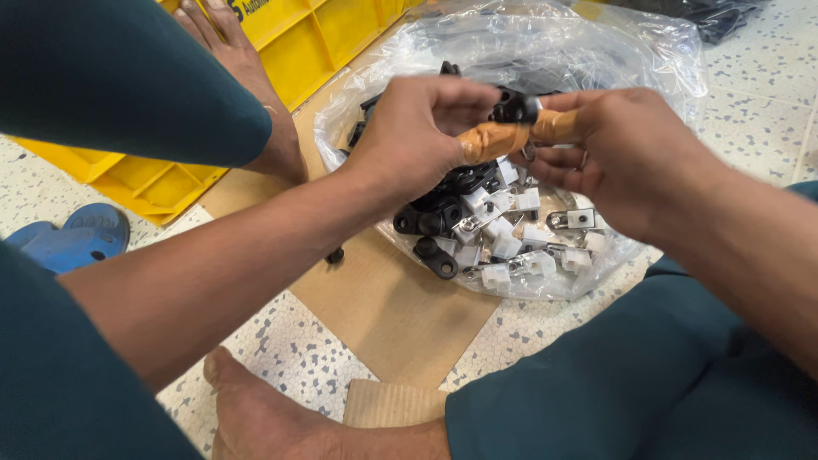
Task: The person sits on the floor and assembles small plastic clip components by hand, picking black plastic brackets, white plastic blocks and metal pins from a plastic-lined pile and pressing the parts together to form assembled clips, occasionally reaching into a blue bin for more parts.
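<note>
**Over the bag of parts, two hands on one small black piece**

Between the two hands, just above the open plastic bag, sits a small black part. It is pinched at the fingertips of both hands, which meet over it. Both thumbs are wrapped in tan tape — the left one lies along the underside of the part, the right one presses in from the other side.

The left hand comes in from the lower left, forearm bare, wrist bent so the fingers curl over the top of the part and close on it. The right hand reaches in from the right, knuckles toward the camera, fingers folded under and thumb closed against the same piece. How much of the part each hand holds cannot be told, since the fingers hide most of it.

Below the hands the bag lies open, holding a heap of black parts on the left and white parts with metal clips on the right. One black piece lies loose outside the bag on a sheet of brown cardboard spread on the speckled floor.

Farther out are a yellow crate at the upper left, a blue sandal at the left edge — and the person's bare feet, one beside the crate, one at the bottom.
</note>
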